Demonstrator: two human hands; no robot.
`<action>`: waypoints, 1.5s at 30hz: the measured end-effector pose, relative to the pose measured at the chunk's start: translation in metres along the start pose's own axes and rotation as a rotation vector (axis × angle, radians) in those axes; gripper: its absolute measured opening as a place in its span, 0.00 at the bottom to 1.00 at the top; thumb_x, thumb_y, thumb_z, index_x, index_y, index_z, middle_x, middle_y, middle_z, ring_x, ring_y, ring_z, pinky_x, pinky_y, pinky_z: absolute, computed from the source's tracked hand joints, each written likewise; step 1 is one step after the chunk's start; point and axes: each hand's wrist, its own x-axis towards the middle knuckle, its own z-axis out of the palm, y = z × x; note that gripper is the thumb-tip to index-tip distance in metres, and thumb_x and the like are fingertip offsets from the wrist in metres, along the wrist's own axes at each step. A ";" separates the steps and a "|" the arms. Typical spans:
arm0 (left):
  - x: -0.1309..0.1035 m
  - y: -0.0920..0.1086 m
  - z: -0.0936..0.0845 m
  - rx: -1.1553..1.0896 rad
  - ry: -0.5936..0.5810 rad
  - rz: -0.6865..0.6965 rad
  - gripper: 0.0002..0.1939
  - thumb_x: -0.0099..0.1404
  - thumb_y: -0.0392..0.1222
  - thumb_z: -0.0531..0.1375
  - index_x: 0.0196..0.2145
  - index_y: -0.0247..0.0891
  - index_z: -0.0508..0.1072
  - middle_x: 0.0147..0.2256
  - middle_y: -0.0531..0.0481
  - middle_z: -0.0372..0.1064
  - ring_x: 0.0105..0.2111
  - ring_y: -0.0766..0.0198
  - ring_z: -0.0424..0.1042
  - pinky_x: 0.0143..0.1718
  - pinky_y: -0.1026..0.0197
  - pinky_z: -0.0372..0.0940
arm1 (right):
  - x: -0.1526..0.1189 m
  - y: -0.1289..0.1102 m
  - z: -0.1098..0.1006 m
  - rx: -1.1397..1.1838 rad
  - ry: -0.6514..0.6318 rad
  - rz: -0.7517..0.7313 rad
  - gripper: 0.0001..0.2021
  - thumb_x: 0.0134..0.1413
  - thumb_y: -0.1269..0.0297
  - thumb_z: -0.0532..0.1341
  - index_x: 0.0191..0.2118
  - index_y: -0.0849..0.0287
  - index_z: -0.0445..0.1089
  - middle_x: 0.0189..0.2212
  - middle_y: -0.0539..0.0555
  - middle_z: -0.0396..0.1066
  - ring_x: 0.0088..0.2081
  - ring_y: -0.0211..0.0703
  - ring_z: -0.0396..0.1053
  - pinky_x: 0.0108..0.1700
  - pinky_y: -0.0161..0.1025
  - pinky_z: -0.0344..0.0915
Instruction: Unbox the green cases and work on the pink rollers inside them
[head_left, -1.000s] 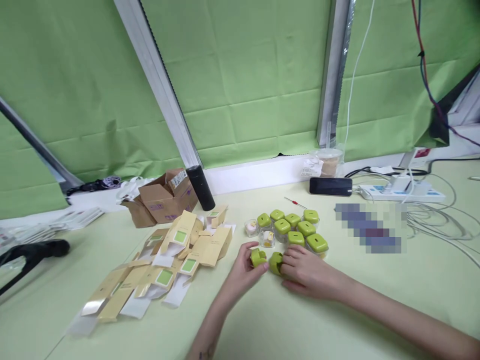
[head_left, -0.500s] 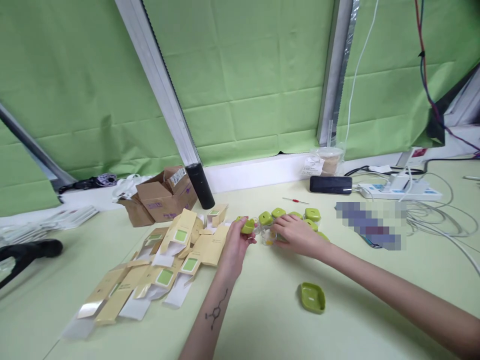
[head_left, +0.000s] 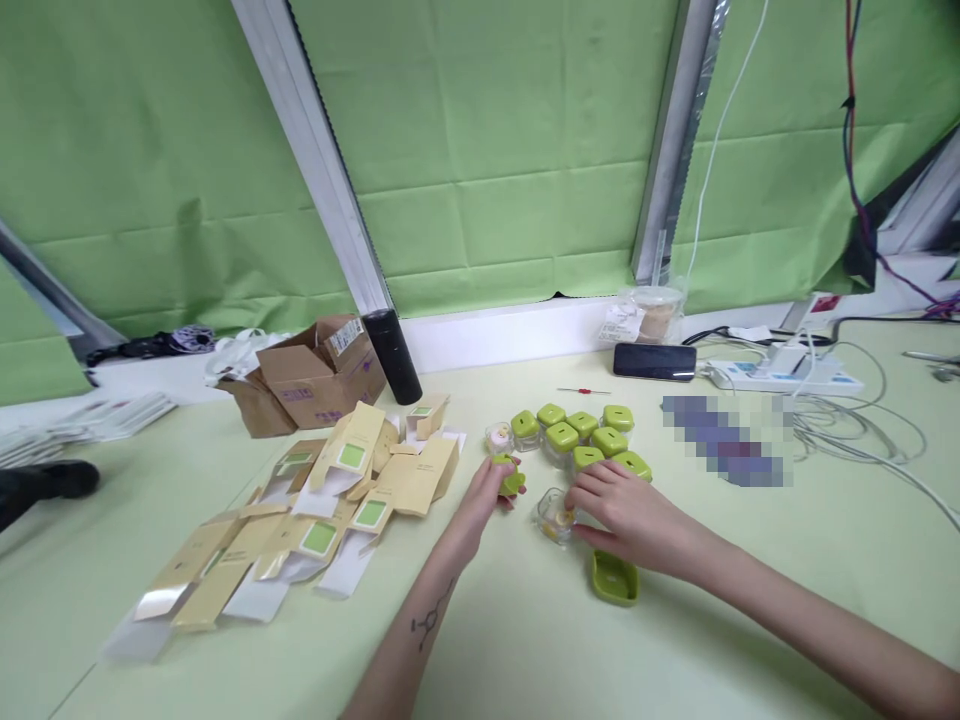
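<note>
My left hand (head_left: pixel 486 492) is closed around a small green lid (head_left: pixel 511 478). With its fingers on the rim, my right hand (head_left: pixel 619 508) grips a clear plastic container (head_left: pixel 553 516) that has something yellowish in it. Just below that hand lies a green lid (head_left: pixel 615 578), hollow side up on the table. Beyond both hands stand several clear containers with green lids (head_left: pixel 562 436), grouped close together. At the left of this group is an uncovered clear container (head_left: pixel 499 437) with a pinkish-white and yellow thing inside.
Flattened tan cartons (head_left: pixel 405 478) are piled on the left, before an opened cardboard box (head_left: pixel 315 385) and a black cylinder (head_left: pixel 393 356). A red-handled thin tool (head_left: pixel 584 391), a phone (head_left: pixel 654 362) and a power strip (head_left: pixel 787 377) with tangled cables lie at the back right.
My right hand has drawn a clear container away from the group, toward me. My left hand, still holding the green lid, has shifted slightly right and nearer. The view has moved a little.
</note>
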 end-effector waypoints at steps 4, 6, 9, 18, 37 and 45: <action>-0.008 -0.002 0.005 0.013 -0.104 -0.047 0.15 0.56 0.45 0.54 0.39 0.33 0.68 0.23 0.52 0.66 0.24 0.65 0.64 0.26 0.63 0.56 | -0.005 0.002 -0.001 0.120 0.037 0.040 0.10 0.59 0.65 0.57 0.45 0.55 0.69 0.35 0.54 0.71 0.40 0.48 0.66 0.42 0.44 0.60; -0.013 0.000 0.006 -0.001 -0.147 -0.059 0.15 0.57 0.45 0.53 0.38 0.33 0.69 0.24 0.52 0.66 0.26 0.64 0.65 0.29 0.62 0.58 | -0.005 0.002 0.001 0.148 0.030 0.067 0.08 0.60 0.65 0.56 0.42 0.53 0.71 0.35 0.53 0.71 0.40 0.48 0.66 0.41 0.44 0.60; -0.018 0.005 0.005 -0.033 -0.184 -0.071 0.14 0.57 0.44 0.54 0.37 0.33 0.70 0.25 0.51 0.66 0.28 0.64 0.66 0.33 0.61 0.58 | -0.006 0.000 0.005 0.200 0.025 0.138 0.05 0.58 0.64 0.59 0.37 0.55 0.72 0.33 0.53 0.71 0.39 0.49 0.67 0.40 0.45 0.60; -0.028 0.020 0.014 -0.270 -0.271 -0.033 0.20 0.58 0.47 0.58 0.47 0.36 0.66 0.34 0.47 0.68 0.28 0.66 0.65 0.30 0.62 0.62 | -0.011 -0.006 0.000 0.747 0.326 0.306 0.05 0.59 0.61 0.57 0.36 0.56 0.67 0.33 0.52 0.72 0.35 0.43 0.70 0.38 0.41 0.67; -0.046 0.013 0.050 -0.578 -0.347 -0.180 0.17 0.65 0.48 0.55 0.40 0.31 0.74 0.39 0.44 0.71 0.38 0.63 0.70 0.41 0.60 0.68 | -0.010 -0.014 -0.002 0.322 0.622 0.245 0.04 0.55 0.64 0.62 0.33 0.55 0.75 0.29 0.51 0.70 0.31 0.41 0.64 0.34 0.40 0.56; -0.046 0.013 0.050 -0.419 -0.228 -0.071 0.12 0.61 0.44 0.61 0.41 0.36 0.71 0.40 0.46 0.72 0.39 0.62 0.71 0.44 0.57 0.66 | -0.016 -0.009 0.001 0.293 0.547 0.272 0.06 0.57 0.66 0.58 0.37 0.55 0.73 0.32 0.53 0.72 0.33 0.43 0.67 0.35 0.41 0.58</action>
